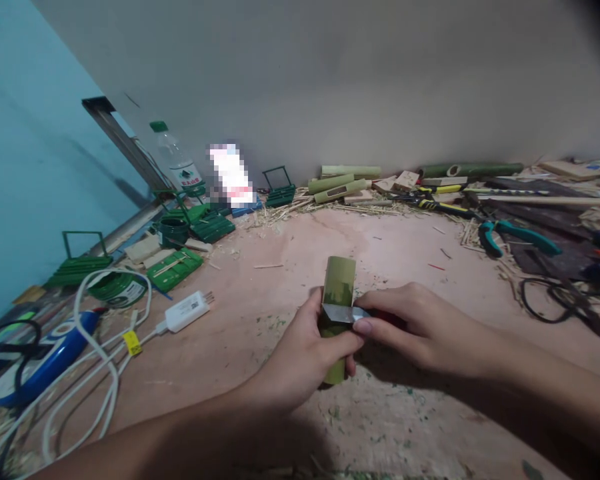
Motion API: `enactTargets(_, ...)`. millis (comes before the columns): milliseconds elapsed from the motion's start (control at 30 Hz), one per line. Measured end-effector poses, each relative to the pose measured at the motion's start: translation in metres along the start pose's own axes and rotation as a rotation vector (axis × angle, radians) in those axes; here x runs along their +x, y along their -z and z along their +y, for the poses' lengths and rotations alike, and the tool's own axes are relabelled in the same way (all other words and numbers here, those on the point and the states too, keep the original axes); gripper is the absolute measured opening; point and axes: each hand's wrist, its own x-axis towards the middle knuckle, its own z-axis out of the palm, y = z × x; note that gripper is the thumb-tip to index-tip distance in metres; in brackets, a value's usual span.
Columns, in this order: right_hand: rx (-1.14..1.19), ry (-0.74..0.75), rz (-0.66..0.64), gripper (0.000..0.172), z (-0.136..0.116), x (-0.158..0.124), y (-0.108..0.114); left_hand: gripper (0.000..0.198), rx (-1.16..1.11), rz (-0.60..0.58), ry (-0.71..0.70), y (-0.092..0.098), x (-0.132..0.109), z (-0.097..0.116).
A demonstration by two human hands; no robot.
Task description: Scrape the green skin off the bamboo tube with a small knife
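Note:
A short green piece of bamboo [340,277] points away from me over the middle of the table, its skin patchy between pale and darker green. My left hand [313,347] wraps round its lower part, thumb across the near side. In my right hand [410,327] is a knife [338,313], gripped by a dark red handle that the fingers mostly hide. Its flat, slanted blade lies across the bamboo, apparently touching the skin. The left thumb is close to the right fingertips, near the base of the blade.
Left are a white charger [185,311] with its cable, a blue-and-white bottle [45,360], green paint jars [173,232] and small green bamboo racks [280,193]. Bamboo tubes [337,183] line the wall. Teal-handled pliers [520,237] lie right. Shavings are scattered on the tabletop [290,247].

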Motion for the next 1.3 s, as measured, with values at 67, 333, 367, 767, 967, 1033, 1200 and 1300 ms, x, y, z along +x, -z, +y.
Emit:
enactTargets(67, 0.001, -0.016, 0.017, 0.036, -0.001, 0.0, 0.001, 0.038, 0.008, -0.003, 0.003, 0.0, -0.001, 0.0)
enactTargets(333, -0.029, -0.129, 0.182, 0.037, 0.004, 0.002, 0.011, 0.039, 0.045, -0.06, 0.067, 0.0, -0.004, 0.002)
enactTargets(367, -0.044, -0.158, 0.218, 0.038, 0.006, 0.003, 0.012, 0.038, 0.045, -0.072, 0.072, 0.0, -0.004, 0.002)
enactTargets(767, -0.013, -0.151, 0.308, 0.039, 0.005, 0.002, 0.013, 0.041, 0.008, -0.083, 0.066, 0.001, -0.003, 0.005)
enactTargets(967, 0.055, -0.048, 0.128, 0.035, -0.002, -0.002, 0.007, 0.044, 0.019, -0.035, 0.055, 0.001, -0.003, 0.005)
enactTargets(1033, 0.069, -0.044, 0.087, 0.034, -0.002, -0.002, 0.006, 0.043, 0.002, -0.031, 0.042, 0.0, -0.003, 0.004)
enactTargets(1200, 0.068, -0.014, 0.006, 0.035, -0.004, -0.001, 0.006, 0.043, -0.011, -0.019, 0.016, 0.0, -0.003, 0.004)
enactTargets(1300, 0.057, 0.01, -0.013, 0.038, -0.004, -0.001, 0.006, 0.042, -0.003, -0.01, 0.004, -0.001, -0.004, 0.005)
